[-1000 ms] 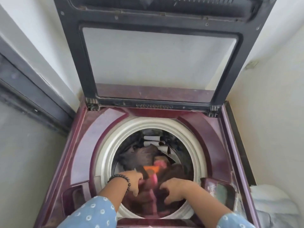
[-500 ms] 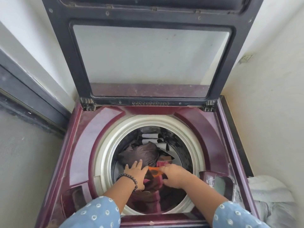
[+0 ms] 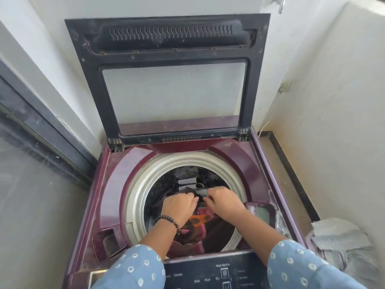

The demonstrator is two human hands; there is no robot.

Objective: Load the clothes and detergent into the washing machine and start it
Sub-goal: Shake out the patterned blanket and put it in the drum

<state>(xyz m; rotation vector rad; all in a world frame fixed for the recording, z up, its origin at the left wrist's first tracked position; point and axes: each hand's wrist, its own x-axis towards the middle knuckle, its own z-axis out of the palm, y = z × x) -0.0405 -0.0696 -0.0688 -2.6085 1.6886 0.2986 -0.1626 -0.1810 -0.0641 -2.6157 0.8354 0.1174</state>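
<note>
A: Since a moment ago your hands have gone further toward the back of the drum, and the control panel (image 3: 210,272) now shows at the front edge of the washing machine (image 3: 116,184).

B: What are they gripping?

A: Your left hand (image 3: 179,205) and right hand (image 3: 226,203) are curled, knuckles up, side by side on the clothes (image 3: 193,230). I cannot tell what either one grasps. The clothes lie inside the drum, an orange piece just under your wrists. The lid (image 3: 173,80) stands upright at the back edge.
</note>
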